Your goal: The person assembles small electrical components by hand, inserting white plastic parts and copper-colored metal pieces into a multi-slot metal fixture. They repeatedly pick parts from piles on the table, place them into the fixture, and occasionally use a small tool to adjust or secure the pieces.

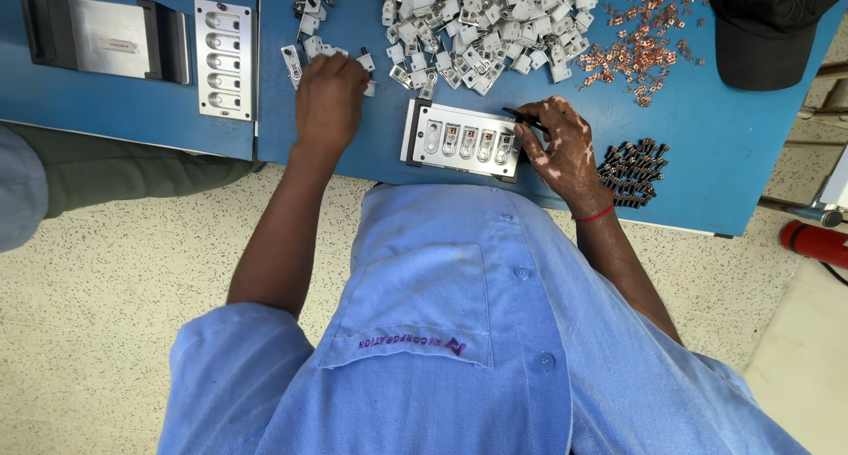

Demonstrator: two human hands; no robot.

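A metal jig plate [461, 140] with several slots, each holding a small part, lies on the blue table in front of me. My right hand [560, 147] rests at its right end and holds black tweezers [525, 117], tips near the rightmost slot. My left hand [328, 97] reaches to the left of the jig, fingers curled over a few loose white metal parts [311, 45]; whether it grips one is hidden.
A large heap of white metal parts [481, 26] lies behind the jig, copper clips [643, 44] to its right, small black springs [629, 170] near my right wrist. A black cap [764, 26] sits far right. A second jig plate [223, 59] and a metal fixture [104, 38] lie left.
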